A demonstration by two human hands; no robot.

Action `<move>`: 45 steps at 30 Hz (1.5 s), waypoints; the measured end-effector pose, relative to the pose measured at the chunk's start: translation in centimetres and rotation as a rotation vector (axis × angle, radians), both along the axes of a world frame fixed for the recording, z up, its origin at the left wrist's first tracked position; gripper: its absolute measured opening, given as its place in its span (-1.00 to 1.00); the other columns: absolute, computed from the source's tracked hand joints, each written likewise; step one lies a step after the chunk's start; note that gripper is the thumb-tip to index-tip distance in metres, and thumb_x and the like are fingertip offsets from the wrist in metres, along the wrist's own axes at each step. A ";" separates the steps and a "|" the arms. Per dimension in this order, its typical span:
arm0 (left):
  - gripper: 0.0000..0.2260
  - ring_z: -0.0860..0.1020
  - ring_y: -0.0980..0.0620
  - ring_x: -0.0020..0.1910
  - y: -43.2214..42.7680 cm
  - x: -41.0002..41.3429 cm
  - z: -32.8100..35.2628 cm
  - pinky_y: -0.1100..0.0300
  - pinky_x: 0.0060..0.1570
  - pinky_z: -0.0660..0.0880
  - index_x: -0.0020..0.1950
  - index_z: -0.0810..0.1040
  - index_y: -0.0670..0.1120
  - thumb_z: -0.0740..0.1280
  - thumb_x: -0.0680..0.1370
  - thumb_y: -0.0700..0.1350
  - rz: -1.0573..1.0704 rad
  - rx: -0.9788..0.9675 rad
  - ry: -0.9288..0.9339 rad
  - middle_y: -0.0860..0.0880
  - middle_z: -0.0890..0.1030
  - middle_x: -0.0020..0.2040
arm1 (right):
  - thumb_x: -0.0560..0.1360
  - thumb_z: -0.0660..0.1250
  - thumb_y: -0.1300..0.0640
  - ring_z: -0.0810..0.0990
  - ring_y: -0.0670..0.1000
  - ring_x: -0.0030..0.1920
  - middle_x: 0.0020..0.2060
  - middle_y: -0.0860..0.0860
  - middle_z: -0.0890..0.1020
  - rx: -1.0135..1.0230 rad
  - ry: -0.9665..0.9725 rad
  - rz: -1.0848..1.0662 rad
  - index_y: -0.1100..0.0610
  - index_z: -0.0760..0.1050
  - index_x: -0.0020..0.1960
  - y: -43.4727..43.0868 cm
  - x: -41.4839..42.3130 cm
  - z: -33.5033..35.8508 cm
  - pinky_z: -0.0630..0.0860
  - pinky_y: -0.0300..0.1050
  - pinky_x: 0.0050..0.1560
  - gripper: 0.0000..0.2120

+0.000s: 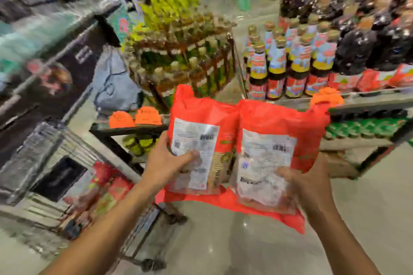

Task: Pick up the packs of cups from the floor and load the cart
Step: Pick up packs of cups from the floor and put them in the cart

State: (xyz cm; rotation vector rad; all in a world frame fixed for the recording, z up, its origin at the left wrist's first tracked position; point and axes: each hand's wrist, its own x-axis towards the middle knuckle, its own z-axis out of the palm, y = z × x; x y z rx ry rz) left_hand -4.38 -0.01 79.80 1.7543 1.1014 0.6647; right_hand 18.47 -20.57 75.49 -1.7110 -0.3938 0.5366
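Both hands are full: the left hand grips the left pack at its lower left edge, thumb curled over the label, and the right hand grips the right pack at its lower right corner in the same way. The two packs are held side by side, touching, in the air at the middle of the view, above the floor and just right of the cart. Each pack is glossy red plastic with a loose, crumpled top and a white label bearing a black barcode; the small print is too blurred to read, and no brand can be made out. At 8 o'clock the cart shows grey wire walls and dark wheels, its far side cut off by the edge; red packages lie inside, smeared by motion. At 1 o'clock a shelf carries rows of dark bottles with gold caps and bright blue, yellow and red wrappers, their writing unreadable. Round orange tags clip to the shelf edges. The floor is pale and shiny.
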 end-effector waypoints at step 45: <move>-0.45 0.72 -0.06 -0.14 37.1 -51.8 -17.2 -0.07 -0.05 0.67 0.10 0.39 0.04 0.62 0.28 0.06 0.123 -0.323 0.374 -0.03 0.69 0.00 | 0.30 0.60 0.05 0.73 0.10 0.02 0.05 0.02 0.73 -0.172 0.478 -0.010 0.04 0.50 0.24 34.2 -55.0 -17.1 0.63 0.22 0.17 -0.45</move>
